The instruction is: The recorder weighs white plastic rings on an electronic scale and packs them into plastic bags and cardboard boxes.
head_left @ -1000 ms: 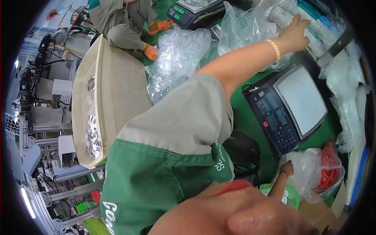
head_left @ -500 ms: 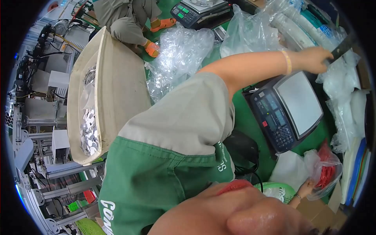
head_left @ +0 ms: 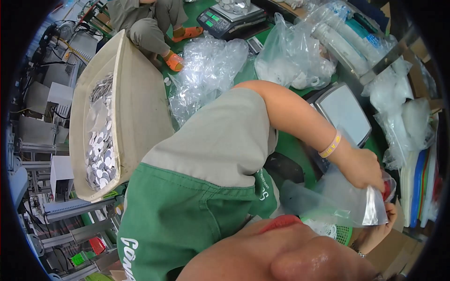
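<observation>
My left hand (head_left: 360, 167), with a pale wristband, pinches the edge of a clear plastic bag (head_left: 323, 199) at the right. The bag hangs spread out below the fingers, over a green basket (head_left: 344, 233) and the near side of a scale (head_left: 344, 112). My right hand (head_left: 388, 220) is close below the left, its fingers curled on the bag's edge. A metal-looking band shows at its wrist. Something red (head_left: 388, 191) in clear plastic shows behind my left fingers, mostly hidden.
A deep cream tub (head_left: 145, 103) holds many round silver discs (head_left: 101, 161). Crumpled clear plastic (head_left: 206, 70) lies beyond. Another person (head_left: 150, 35) in orange sandals sits near a second scale (head_left: 232, 19). Plastic bags (head_left: 391, 93), coloured sheets (head_left: 419, 187) and cardboard (head_left: 393, 253) line the right.
My left hand has come down from the plastic bags at the upper right to beside my right hand. A clear plastic bag is now stretched between them, covering part of the red bundle.
</observation>
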`<state>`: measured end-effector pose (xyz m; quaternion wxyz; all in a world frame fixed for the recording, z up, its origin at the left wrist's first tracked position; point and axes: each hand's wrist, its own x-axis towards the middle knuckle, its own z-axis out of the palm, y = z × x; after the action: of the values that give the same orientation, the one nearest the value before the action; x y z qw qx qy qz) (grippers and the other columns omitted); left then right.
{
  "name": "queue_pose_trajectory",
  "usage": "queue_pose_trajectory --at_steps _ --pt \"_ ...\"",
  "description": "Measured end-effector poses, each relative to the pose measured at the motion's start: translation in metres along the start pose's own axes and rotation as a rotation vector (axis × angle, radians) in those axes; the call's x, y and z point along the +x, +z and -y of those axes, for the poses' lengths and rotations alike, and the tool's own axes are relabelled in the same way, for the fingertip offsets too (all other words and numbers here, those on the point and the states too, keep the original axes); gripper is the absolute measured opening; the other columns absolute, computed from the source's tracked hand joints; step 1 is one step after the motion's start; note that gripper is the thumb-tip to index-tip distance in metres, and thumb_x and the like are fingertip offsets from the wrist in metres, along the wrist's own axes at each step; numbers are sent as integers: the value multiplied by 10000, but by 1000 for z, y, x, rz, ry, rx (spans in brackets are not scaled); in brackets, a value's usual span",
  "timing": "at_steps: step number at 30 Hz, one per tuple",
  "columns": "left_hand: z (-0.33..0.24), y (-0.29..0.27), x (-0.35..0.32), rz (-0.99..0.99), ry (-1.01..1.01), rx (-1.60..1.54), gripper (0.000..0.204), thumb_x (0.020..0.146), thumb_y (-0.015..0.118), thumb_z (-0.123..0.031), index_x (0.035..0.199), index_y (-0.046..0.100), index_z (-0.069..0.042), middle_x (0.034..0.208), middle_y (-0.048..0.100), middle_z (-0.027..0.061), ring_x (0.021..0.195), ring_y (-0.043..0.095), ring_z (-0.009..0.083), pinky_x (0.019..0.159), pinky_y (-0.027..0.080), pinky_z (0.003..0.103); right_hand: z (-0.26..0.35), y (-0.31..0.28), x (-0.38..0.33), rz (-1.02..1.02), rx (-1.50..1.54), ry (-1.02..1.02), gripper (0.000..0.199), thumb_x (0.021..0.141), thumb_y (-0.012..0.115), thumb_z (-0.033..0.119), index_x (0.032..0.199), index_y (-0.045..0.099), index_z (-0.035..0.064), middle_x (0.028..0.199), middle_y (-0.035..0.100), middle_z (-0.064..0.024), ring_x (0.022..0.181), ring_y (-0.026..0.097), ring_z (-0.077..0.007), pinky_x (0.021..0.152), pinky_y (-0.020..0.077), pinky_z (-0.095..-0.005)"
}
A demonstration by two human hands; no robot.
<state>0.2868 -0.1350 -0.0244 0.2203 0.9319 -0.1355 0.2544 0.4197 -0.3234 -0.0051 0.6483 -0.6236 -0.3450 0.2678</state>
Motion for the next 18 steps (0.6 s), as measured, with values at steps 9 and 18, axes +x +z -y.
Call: queue_pose_trajectory --at_steps 9,18 --pt "-2 -31 -14 35 -320 -427 198 752 527 -258 727 651 -106 678 627 73 672 597 273 612 464 372 2 32 -18 -271 125 81 105 851 454 69 937 484 17 863 491 -25 785 471 -90 710 391 -223" --pt "-21 8 -10 168 -328 -356 381 790 507 -393 784 588 -20 738 598 173 697 569 360 608 435 422 -18 37 -28 207 -452 -88 248 893 453 212 891 546 -18 813 548 -47 751 474 -100 680 382 -229"
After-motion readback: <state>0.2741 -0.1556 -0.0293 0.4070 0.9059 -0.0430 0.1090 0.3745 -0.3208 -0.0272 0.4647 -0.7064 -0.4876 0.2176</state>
